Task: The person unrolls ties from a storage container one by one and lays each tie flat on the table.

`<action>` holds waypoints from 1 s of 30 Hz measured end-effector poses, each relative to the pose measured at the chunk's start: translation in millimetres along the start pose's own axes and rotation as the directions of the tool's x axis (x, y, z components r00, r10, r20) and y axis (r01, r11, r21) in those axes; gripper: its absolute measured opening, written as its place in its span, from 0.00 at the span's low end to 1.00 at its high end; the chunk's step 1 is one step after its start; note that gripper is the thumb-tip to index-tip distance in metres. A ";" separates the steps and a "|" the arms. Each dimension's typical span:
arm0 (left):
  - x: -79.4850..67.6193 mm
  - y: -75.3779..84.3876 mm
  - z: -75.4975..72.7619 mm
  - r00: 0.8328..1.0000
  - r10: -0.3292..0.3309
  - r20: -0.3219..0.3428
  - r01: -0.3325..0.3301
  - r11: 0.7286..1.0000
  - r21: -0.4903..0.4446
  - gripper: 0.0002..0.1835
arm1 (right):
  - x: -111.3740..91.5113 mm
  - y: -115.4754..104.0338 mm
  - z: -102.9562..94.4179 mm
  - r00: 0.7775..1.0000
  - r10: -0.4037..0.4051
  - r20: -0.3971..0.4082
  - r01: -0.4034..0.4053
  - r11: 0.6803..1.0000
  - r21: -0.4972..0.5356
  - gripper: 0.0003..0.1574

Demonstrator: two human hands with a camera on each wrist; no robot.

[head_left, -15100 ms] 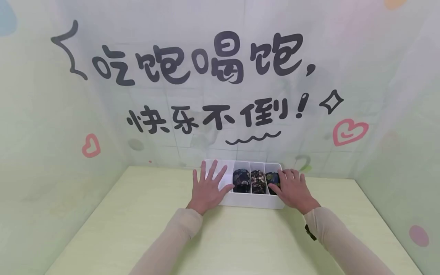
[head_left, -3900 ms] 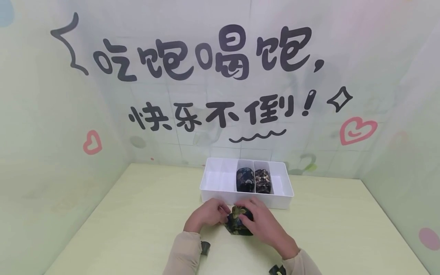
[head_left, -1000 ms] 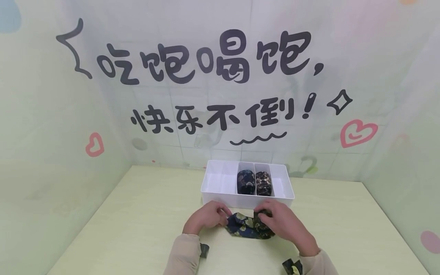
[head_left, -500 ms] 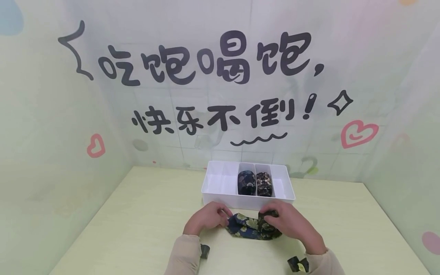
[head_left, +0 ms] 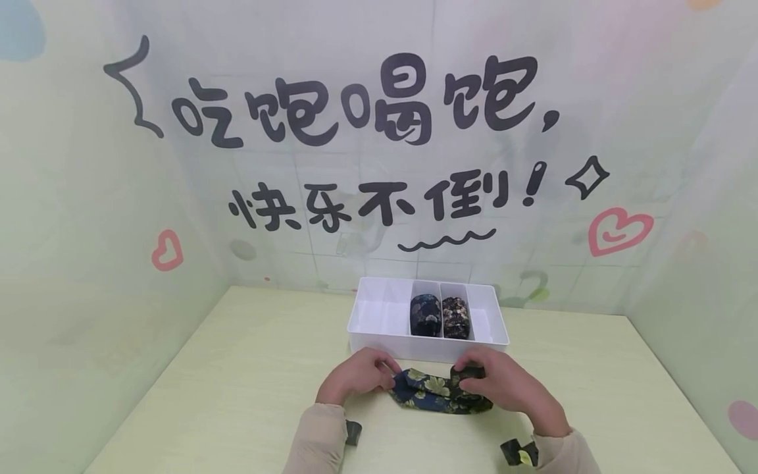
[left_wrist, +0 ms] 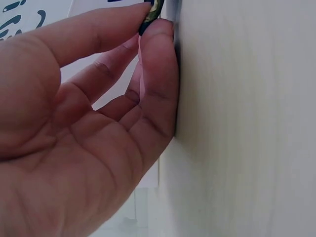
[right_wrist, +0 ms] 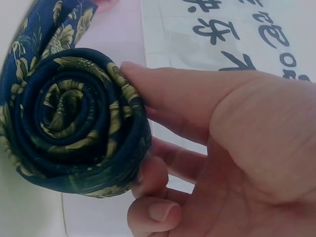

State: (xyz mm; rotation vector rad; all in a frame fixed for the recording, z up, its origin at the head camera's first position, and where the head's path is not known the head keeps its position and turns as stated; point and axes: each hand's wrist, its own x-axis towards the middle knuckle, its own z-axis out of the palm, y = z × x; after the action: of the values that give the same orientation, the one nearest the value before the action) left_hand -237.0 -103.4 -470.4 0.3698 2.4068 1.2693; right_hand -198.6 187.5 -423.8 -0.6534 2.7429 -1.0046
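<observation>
Left fingers (left_wrist: pixel 159 69) pinch one end of a floral tie (head_left: pixel 435 386); right fingers (right_wrist: pixel 153 175) curve round its roll (right_wrist: pixel 64 153). Pale desk (head_left: pixel 254 375) beneath; lettered wall (head_left: pixel 331 158) behind.

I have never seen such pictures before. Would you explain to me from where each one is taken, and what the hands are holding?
There is no machine here, only a person's two bare hands. The widest picture comes from a camera worn on the head, looking forward and down. The two closer ones come from wrist cameras, each facing its own hand. On the pale table stands a white box; two dark patterned rolls sit in neighbouring compartments of it. In front lies a blue floral cloth strip, partly rolled up. The left hand pinches its loose end, and the right hand holds the rolled part, whose spiral shows best in the right wrist picture.
</observation>
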 end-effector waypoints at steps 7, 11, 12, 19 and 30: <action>-0.5 -0.8 0.7 1.000 0.001 0.003 -0.001 1.000 -0.004 0.10 | -2.9 6.3 -4.1 0.999 -0.033 0.032 0.034 0.998 -0.043 0.13; -0.9 -0.4 1.1 1.000 0.002 0.003 -0.002 1.000 -0.004 0.10 | -5.2 8.2 -8.0 0.999 -0.011 0.052 0.014 0.999 -0.052 0.14; -0.8 -0.4 1.0 1.000 0.003 0.002 -0.003 1.000 -0.002 0.10 | -5.9 8.5 -9.3 0.998 -0.006 0.056 0.009 0.999 -0.053 0.15; 0.7 -0.5 0.2 1.000 0.007 -0.002 -0.007 1.000 0.009 0.11 | -7.7 11.5 -14.5 0.997 0.030 0.070 -0.026 0.998 -0.060 0.19; -1.6 2.8 -0.4 1.000 0.008 0.000 -0.008 1.000 0.019 0.11 | -7.5 15.4 -13.9 0.997 0.069 0.021 -0.068 0.998 -0.016 0.10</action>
State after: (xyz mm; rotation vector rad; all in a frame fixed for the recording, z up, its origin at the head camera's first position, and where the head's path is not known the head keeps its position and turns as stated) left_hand -235.6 -102.7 -467.5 0.3850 2.4213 1.2508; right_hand -201.1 209.4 -423.2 -0.5648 2.7371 -0.9569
